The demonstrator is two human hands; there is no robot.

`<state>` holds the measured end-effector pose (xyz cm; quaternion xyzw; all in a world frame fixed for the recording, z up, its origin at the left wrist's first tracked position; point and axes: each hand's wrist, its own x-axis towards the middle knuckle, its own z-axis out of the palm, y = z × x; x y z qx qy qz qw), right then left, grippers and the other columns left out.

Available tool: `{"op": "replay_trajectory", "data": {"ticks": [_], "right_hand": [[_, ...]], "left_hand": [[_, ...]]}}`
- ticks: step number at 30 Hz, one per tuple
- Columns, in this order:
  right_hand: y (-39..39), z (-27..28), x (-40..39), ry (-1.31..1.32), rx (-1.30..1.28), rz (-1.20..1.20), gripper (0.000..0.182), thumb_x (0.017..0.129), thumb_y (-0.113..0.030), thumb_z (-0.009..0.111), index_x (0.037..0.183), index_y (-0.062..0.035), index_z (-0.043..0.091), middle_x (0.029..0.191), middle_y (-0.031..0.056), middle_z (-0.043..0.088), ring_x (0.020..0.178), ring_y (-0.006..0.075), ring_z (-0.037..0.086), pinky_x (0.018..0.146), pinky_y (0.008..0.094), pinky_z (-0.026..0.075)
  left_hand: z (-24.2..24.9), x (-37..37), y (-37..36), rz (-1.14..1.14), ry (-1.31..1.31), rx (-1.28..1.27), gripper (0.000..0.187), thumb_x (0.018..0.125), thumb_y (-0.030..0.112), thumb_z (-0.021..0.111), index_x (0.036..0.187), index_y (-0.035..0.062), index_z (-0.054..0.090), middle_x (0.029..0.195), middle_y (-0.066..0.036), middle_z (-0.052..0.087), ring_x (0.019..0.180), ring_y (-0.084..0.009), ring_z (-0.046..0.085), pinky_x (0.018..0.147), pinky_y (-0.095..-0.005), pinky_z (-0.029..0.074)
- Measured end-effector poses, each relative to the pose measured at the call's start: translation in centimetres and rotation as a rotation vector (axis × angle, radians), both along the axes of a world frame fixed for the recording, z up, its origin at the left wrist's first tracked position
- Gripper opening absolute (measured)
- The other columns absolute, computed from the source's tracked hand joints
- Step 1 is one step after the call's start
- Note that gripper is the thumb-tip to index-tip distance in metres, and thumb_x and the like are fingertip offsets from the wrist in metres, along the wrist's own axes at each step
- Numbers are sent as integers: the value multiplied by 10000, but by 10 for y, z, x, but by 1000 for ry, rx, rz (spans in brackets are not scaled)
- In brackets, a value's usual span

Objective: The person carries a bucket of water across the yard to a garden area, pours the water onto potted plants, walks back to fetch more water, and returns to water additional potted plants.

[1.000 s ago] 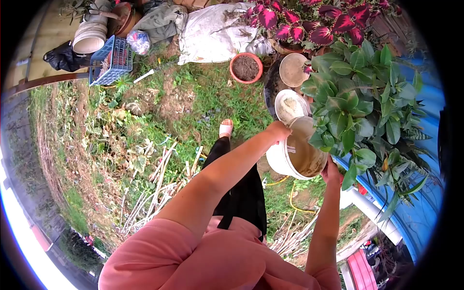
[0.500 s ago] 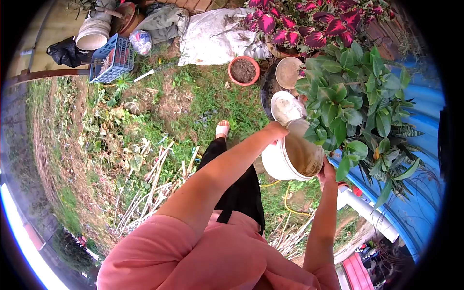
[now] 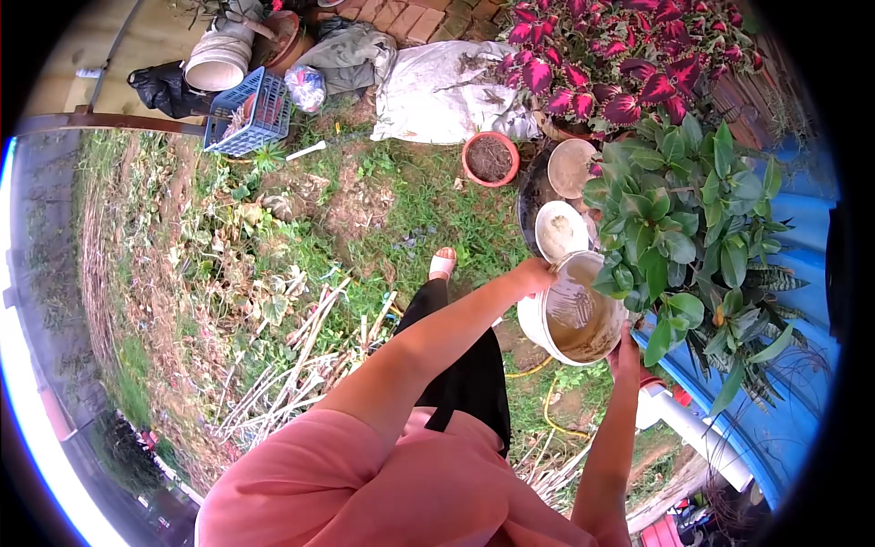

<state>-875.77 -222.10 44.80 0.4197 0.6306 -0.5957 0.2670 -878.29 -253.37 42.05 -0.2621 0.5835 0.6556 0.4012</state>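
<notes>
Both of my hands hold a white plastic bucket (image 3: 540, 335), tilted so that its mouth faces up toward me. Murky brownish liquid or residue and pale streaks show inside it. My left hand (image 3: 536, 276) grips the rim on the far left side, fingers closed and partly hidden. At the bucket's right side is my right hand (image 3: 626, 356), its fingers wrapped about the edge and partly out of sight. Just beyond the bucket sits a smaller white container (image 3: 561, 233) with a dirty bottom. Leaves of a green potted plant (image 3: 661, 237) hang close to the bucket's right rim.
Farther off stand a round beige container (image 3: 571, 169), an orange pot of soil (image 3: 490, 159) and a white sack (image 3: 437, 96). A blue crate (image 3: 251, 114) is at the upper left. Dry sticks (image 3: 292, 374) and a yellow hose (image 3: 549, 410) lie on the ground. Blue sheeting (image 3: 811, 292) runs along the right.
My view has shifted, so the scene sits farther right and lower. The bucket stays in both hands; its liquid has moved, and pale streaks now show more on the inner wall.
</notes>
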Motion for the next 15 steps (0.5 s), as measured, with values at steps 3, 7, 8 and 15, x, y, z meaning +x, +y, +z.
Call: {"op": "replay_trajectory", "data": {"ticks": [3,7,8,15], "right_hand": [[-10,-4,9,-36,14,75,432,780,-364,606,1094,-90,494,990,45,579,830,171,586,596,284,499],[-25,-9,12,-154,-107,116,347,790,-229,592,1091,-90,490,999,52,575,843,194,585,621,315,506],[-26,-15,13,-191,-170,114,329,789,-187,568,1089,-79,490,1010,64,575,855,209,584,649,335,509],[-97,-19,31,-162,-134,284,368,713,-42,489,1080,-22,489,1030,117,564,888,269,577,682,396,516]], "left_hand": [[7,11,-13,44,91,-24,337,685,253,618,964,64,601,776,-81,599,627,-180,567,505,-315,468],[9,10,-36,-48,158,-108,308,647,221,623,906,54,614,683,-92,590,545,-194,563,470,-316,459],[8,9,-43,-86,141,-105,313,632,201,608,906,49,612,680,-114,586,515,-224,563,442,-338,456],[19,4,-120,-298,226,-217,286,642,188,573,873,20,586,711,-138,583,497,-258,562,424,-358,458]]}}
